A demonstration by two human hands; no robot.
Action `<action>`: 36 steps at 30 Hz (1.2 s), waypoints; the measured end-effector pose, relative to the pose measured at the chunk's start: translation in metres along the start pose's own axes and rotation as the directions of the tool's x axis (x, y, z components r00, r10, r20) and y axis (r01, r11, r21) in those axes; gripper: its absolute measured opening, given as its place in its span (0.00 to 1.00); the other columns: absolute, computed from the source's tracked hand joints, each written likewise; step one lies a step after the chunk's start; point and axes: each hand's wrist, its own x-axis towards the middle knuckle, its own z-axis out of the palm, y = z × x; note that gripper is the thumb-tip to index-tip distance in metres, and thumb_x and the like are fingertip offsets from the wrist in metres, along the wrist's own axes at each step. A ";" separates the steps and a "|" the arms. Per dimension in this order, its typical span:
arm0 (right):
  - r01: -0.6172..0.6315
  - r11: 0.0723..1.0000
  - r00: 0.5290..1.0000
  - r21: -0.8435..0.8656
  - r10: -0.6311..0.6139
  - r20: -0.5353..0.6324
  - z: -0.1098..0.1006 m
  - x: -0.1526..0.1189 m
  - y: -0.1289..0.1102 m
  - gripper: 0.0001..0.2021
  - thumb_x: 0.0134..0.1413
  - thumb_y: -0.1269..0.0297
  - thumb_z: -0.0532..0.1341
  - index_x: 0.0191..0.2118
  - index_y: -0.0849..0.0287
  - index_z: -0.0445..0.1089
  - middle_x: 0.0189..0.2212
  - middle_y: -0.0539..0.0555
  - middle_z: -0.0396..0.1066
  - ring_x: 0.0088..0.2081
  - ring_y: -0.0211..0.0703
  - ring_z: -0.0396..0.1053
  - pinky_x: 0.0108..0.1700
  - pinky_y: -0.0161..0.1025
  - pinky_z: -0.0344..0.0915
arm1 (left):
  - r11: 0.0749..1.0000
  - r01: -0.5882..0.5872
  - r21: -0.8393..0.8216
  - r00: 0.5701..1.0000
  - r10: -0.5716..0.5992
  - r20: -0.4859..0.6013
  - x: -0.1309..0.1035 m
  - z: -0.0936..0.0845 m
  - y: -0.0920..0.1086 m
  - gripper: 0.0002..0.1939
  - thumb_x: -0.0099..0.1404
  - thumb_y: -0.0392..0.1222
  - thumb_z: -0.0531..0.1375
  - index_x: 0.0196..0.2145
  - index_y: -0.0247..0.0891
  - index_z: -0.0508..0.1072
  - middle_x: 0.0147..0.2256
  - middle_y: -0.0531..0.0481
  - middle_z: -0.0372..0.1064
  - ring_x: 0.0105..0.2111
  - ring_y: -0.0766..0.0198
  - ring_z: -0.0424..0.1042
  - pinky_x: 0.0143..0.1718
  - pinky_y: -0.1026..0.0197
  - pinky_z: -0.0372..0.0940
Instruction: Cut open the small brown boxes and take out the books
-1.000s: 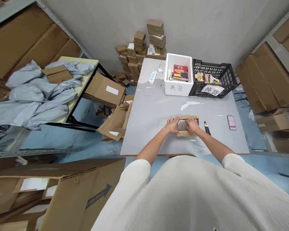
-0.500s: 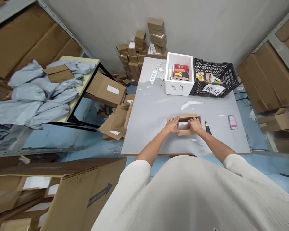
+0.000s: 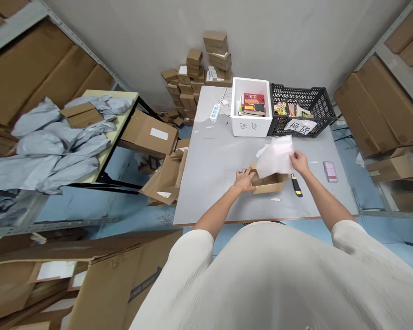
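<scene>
A small open cardboard box (image 3: 269,187) rests on the grey table near its front. My left hand (image 3: 244,179) grips the box's left end, fingers over the edge. Above the box, my right hand (image 3: 298,162) pinches the right edge of a thin, whitish, see-through sheet (image 3: 276,156), perhaps plastic or foam wrap. The sheet covers the back of the box, so only part of its inside shows. Just right of the box lies a black and yellow box cutter (image 3: 296,185), below my right hand.
A white foam bin (image 3: 251,127) with books and a black crate (image 3: 325,107) stand at the table's (image 3: 206,183) back. A phone-like pink item (image 3: 330,171) lies to the right, a power strip (image 3: 215,112) at back left. Cardboard boxes (image 3: 149,133) crowd the floor left.
My right hand has left the box and moved up and right, lifting the whitish sheet out of it. My left hand stays at the box's left end.
</scene>
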 end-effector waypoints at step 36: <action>-0.219 0.953 0.939 -0.210 0.264 0.220 0.076 -0.056 0.111 0.30 0.58 0.67 0.60 0.66 0.65 0.73 0.65 0.70 0.71 0.59 0.59 0.75 0.64 0.50 0.70 | 0.998 0.021 0.058 0.999 -0.023 0.036 -0.020 0.003 -0.016 0.21 0.71 0.63 0.63 0.44 0.42 0.81 0.80 0.42 0.44 0.79 0.37 0.42 0.74 0.27 0.44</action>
